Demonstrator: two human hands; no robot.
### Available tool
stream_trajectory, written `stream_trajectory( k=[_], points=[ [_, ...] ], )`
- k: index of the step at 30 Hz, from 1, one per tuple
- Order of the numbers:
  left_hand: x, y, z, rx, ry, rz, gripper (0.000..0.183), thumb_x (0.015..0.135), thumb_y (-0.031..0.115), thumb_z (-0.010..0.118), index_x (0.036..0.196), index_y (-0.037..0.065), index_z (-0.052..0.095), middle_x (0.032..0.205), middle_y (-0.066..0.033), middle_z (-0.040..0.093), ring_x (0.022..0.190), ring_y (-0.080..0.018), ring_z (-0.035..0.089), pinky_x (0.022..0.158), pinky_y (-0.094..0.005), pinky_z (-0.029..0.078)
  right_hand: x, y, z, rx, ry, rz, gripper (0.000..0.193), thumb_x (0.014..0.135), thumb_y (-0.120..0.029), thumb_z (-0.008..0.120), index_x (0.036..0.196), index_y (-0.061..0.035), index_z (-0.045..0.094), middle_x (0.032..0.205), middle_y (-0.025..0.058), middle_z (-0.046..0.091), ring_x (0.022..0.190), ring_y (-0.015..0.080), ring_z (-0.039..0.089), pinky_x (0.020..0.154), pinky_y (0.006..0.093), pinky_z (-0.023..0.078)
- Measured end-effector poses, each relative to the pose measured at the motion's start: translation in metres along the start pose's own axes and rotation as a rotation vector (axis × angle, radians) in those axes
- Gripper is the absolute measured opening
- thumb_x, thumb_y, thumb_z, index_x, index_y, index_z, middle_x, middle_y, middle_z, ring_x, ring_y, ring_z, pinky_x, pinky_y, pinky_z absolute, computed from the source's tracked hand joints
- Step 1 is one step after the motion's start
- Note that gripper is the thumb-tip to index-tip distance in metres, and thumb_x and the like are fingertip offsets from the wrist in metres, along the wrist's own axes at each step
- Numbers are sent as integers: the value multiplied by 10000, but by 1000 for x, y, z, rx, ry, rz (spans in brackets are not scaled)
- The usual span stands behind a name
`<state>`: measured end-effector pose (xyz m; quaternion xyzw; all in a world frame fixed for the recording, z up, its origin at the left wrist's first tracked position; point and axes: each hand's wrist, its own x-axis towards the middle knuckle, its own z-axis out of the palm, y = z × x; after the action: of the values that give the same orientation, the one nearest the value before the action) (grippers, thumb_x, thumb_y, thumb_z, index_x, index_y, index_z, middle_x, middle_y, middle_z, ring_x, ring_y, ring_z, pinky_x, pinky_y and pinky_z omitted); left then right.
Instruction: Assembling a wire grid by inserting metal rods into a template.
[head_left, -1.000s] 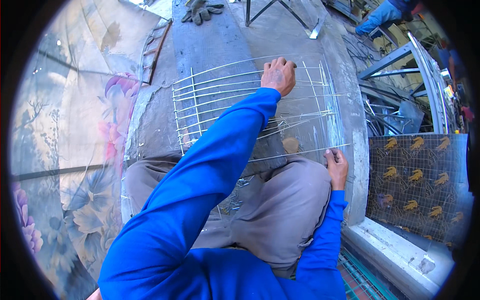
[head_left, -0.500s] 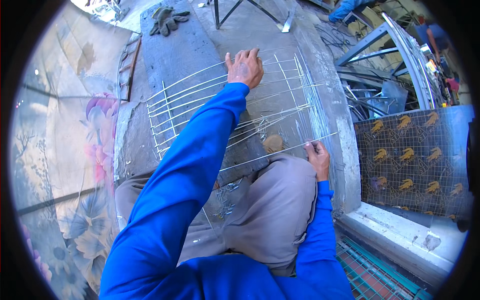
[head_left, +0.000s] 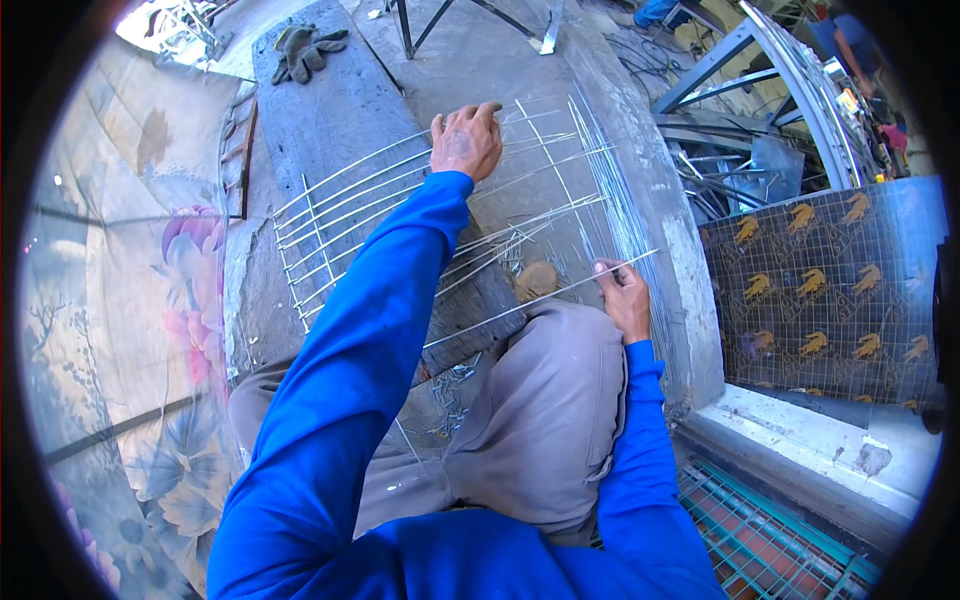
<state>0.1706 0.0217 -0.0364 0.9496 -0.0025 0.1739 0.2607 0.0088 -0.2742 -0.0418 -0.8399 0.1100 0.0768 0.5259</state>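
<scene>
A flat grid of thin pale metal wires [head_left: 318,230] lies before me, its long wires running left to right and crossed by shorter ones near both ends. My left hand [head_left: 466,142] reaches across to its far side, fingers curled over the far wires; the fingertips are partly hidden. My left sleeve covers part of the grid's middle. Close to my knee, my right hand [head_left: 625,303] pinches a single straight wire [head_left: 500,315] near its right end. That wire slants up to the right, apart from the far wires. Several loose wires [head_left: 530,232] converge between the hands.
A bundle of long wires [head_left: 627,220] lies along the concrete ledge at right. Beside my knee is a round wooden block [head_left: 537,281]; short metal pieces [head_left: 455,395] lie between my legs. A dark glove [head_left: 303,52] rests on a plank [head_left: 330,105]. Steel frames [head_left: 735,55] stand beyond.
The whole view has shifted and turned slightly, moving the scene left and up. Both hands keep their places on the wires.
</scene>
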Motion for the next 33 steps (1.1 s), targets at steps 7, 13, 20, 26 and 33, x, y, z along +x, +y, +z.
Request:
stream_trajectory(
  k=[7,13,20,26,33],
  points=[
    [1,-1,0,4,11,26,317,998,248,524,1274,182,665,1202,-134,693,1159,-335,632,1075,-524,367,8,-9,-3,-21,-57,15,293,981,-248,689,1137,0,705,843,28,699,687,82,583,629,256,484],
    [-8,0,-7,14,105,129,314,987,257,559,1272,169,659,1280,-113,653,1251,-312,577,1096,-536,349,0,-19,-5,117,-129,112,318,984,-228,681,1200,4,680,902,39,719,721,82,603,639,246,489],
    [-45,11,-58,-5,7,168,340,945,304,641,1242,142,664,1272,-118,632,1270,-317,551,1109,-513,348,-11,9,-13,91,-167,41,338,1006,-179,616,1307,-24,623,933,70,731,723,101,635,660,273,517],
    [-140,21,-118,51,-37,132,383,905,308,710,1244,140,648,1335,-150,581,1282,-324,531,1108,-486,340,11,14,-2,-48,-154,-58,326,1029,-214,568,1323,-88,632,959,83,753,699,109,653,671,282,529],
    [-235,-53,-161,49,305,-428,602,982,416,633,1483,115,489,1545,-223,424,1453,-405,376,1181,-596,261,29,1,6,29,-280,-38,309,1061,-284,541,1254,-56,621,958,63,736,743,87,608,617,272,502]
  ],
)
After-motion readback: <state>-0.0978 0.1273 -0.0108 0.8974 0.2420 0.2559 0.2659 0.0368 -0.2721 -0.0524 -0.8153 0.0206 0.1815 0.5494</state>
